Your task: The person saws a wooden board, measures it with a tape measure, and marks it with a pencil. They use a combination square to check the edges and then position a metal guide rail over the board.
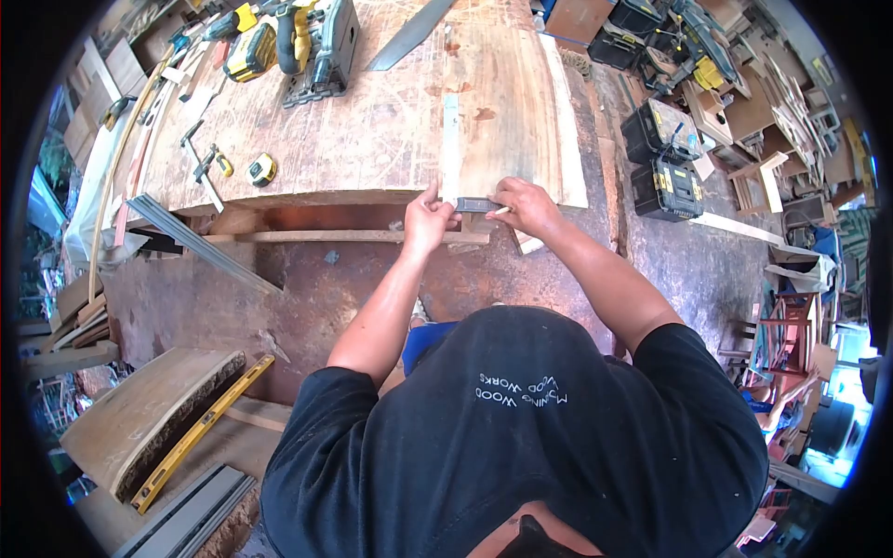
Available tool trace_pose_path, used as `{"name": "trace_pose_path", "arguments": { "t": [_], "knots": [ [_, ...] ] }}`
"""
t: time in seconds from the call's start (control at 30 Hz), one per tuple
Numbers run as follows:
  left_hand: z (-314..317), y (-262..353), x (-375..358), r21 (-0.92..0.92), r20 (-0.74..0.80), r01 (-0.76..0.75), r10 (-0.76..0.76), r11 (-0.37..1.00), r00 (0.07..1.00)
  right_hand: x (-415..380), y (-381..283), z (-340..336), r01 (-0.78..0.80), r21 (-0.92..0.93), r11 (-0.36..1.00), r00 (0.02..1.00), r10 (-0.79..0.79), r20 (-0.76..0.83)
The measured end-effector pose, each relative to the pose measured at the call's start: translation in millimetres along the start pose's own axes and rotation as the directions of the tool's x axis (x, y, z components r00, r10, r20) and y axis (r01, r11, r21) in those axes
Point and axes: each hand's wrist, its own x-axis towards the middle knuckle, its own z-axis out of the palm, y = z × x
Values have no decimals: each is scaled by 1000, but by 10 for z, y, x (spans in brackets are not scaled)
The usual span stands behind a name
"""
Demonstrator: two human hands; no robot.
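Head view: at the near edge of the wood slab (502, 102), the left hand (426, 221) pinches the stock of a metal square (451, 149) whose blade runs away across the slab. The right hand (526, 205) closes on a pencil (500, 211) beside it. 1 tape measure (263, 169) and a circular saw (316, 42) lie far left.

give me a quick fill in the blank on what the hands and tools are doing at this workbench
1. Both hands, left hand and right hand, hold a metal ____ at the slab's near edge.
2. The square's blade lies flat on the wooden ____.
3. The tape measure on the workbench is ____ and black.
4. The circular saw sits at the bench's ____ end.

Missing words: square; slab; yellow; far
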Motion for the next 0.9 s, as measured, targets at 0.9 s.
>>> {"name": "trace_pose_path", "arguments": {
  "t": [0.9],
  "knots": [
    [356,412,-277,786,464,-615,596,63,655,-45,-8,38,-70,-29,997,997,69,-41]
  ]
}}
